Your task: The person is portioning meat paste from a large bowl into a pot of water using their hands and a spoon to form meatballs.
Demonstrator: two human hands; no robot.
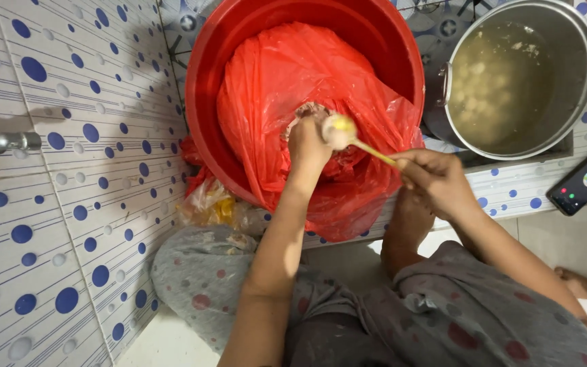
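A big red plastic tub (225, 75) lined with a red plastic bag (287, 75) holds a pale, pinkish paste. My left hand (307, 146) is closed in a fist on some of that paste at the bag's opening. My right hand (436, 178) grips the yellow handle of a spoon (348, 134), and the spoon's bowl, loaded with a pale lump, rests against my left fist. A large steel pot (582, 102) to the right contains cloudy liquid with several pale balls floating in it.
A dark phone (585, 180) with a lit screen lies at the right on the tiled ledge. A crumpled clear and yellow plastic bag (212, 204) sits under the tub. A metal tap (1, 143) sticks out of the dotted tiled wall at left. My knees are below.
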